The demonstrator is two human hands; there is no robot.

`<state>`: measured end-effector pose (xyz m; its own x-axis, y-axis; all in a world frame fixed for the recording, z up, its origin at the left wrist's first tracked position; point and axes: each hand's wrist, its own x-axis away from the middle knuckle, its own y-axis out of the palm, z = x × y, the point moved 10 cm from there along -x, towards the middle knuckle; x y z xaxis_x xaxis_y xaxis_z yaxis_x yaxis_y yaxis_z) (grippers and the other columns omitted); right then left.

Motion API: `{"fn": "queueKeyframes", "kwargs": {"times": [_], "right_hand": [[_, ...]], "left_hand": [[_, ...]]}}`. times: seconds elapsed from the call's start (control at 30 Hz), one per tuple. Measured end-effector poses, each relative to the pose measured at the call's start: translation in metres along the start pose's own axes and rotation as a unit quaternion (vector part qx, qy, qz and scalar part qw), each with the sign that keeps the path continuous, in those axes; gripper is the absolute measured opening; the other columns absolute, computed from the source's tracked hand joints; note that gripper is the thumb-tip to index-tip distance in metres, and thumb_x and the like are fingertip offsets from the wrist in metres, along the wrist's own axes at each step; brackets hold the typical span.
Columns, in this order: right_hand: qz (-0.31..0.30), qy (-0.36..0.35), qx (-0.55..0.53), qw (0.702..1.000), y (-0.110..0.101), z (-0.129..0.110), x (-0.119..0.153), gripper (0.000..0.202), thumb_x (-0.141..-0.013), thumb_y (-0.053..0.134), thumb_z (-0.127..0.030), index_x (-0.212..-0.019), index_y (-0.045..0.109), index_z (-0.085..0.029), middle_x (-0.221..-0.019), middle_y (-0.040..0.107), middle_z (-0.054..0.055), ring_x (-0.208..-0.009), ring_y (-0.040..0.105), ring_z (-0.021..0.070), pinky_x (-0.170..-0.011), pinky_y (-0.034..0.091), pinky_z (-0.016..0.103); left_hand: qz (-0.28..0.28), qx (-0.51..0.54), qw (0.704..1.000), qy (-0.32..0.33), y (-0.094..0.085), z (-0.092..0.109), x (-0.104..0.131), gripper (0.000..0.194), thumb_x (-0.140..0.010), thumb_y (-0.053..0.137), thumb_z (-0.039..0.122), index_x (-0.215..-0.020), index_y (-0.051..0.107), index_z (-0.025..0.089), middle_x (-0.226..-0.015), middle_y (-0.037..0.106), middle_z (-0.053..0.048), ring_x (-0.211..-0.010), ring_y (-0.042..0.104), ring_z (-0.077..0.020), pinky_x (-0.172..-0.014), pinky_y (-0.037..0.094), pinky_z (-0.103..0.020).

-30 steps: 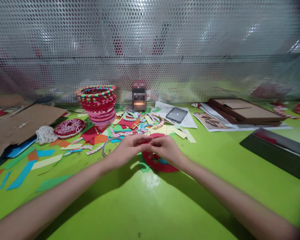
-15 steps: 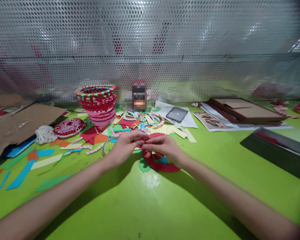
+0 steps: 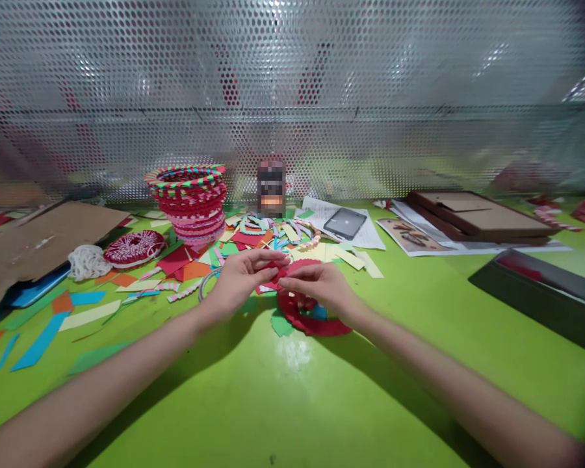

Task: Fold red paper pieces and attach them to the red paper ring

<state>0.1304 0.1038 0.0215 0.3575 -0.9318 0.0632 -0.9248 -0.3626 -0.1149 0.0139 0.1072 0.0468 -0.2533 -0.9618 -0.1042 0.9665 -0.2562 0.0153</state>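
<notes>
Between the fingertips of my left hand (image 3: 238, 281) is a small red piece (image 3: 272, 274), apparently paper. My right hand (image 3: 324, 289) pinches at the right end of that piece, its thumb and fingers close together. Partly under my right hand lies a red ring (image 3: 305, 323) with a scalloped edge, and blue shows through its opening. A green paper scrap (image 3: 281, 324) pokes out at the ring's left side. Just left of my left hand, a grey ring (image 3: 205, 286) rests on the table, partly covered by the hand.
Colored paper scraps (image 3: 195, 270) spread over the green table (image 3: 292, 403). Behind them rise stacked striped rings (image 3: 195, 211). A red-white disc (image 3: 135, 249), white yarn (image 3: 88, 262) and cardboard (image 3: 53, 237) lie left; a tablet (image 3: 345, 223), brown frames (image 3: 482, 214) and a black box (image 3: 541, 296) right.
My left hand has shifted slightly left and its fingers have drawn apart from the right hand's fingertips. More of the small red piece shows between the hands. The red ring has stayed put.
</notes>
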Motion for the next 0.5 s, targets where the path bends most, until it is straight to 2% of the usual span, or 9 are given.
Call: {"fn": "queueKeyframes", "kwargs": {"times": [0.17,0.27,0.4,0.5], "right_hand": [[0.007,-0.051,0.018,0.999,0.001,-0.01,0.003,0.029,-0.073,0.071,-0.044,-0.071,0.071,-0.015,-0.047,0.053,-0.003,-0.04,0.044,0.008,-0.04,0.033,0.022],[0.041,-0.105,0.072,0.991,-0.005,-0.021,0.007,0.027,-0.078,0.066,-0.04,-0.071,0.07,-0.015,-0.051,0.055,-0.002,-0.044,0.044,0.0089,-0.044,0.034,0.023],[0.081,-0.203,0.193,0.957,-0.008,-0.044,0.016,0.024,-0.083,0.06,-0.031,-0.067,0.07,-0.015,-0.055,0.057,0.0,-0.052,0.044,0.01,-0.05,0.034,0.023],[0.085,-0.237,0.271,0.929,-0.003,-0.051,0.02,0.026,-0.085,0.058,-0.028,-0.066,0.071,-0.015,-0.051,0.053,-0.002,-0.049,0.039,0.0092,-0.049,0.03,0.024]], "left_hand": [[0.0,-0.001,1.0,0.024,0.004,0.008,0.004,0.02,-0.074,0.069,0.018,-0.094,0.069,0.014,-0.102,0.074,-0.009,-0.101,0.068,-0.0215,-0.089,0.054,-0.034],[0.001,-0.019,0.999,0.038,0.004,0.011,0.004,0.021,-0.073,0.069,0.018,-0.094,0.07,0.015,-0.102,0.075,-0.008,-0.098,0.069,-0.0209,-0.089,0.054,-0.034],[0.014,-0.057,0.997,0.04,0.002,0.011,0.005,0.023,-0.07,0.074,0.02,-0.092,0.072,0.015,-0.094,0.076,-0.007,-0.088,0.07,-0.0202,-0.084,0.055,-0.033],[0.041,-0.085,0.995,0.041,-0.004,0.012,0.006,0.014,-0.07,0.074,0.022,-0.082,0.075,0.016,-0.083,0.077,-0.005,-0.081,0.071,-0.0199,-0.079,0.056,-0.032]]}}
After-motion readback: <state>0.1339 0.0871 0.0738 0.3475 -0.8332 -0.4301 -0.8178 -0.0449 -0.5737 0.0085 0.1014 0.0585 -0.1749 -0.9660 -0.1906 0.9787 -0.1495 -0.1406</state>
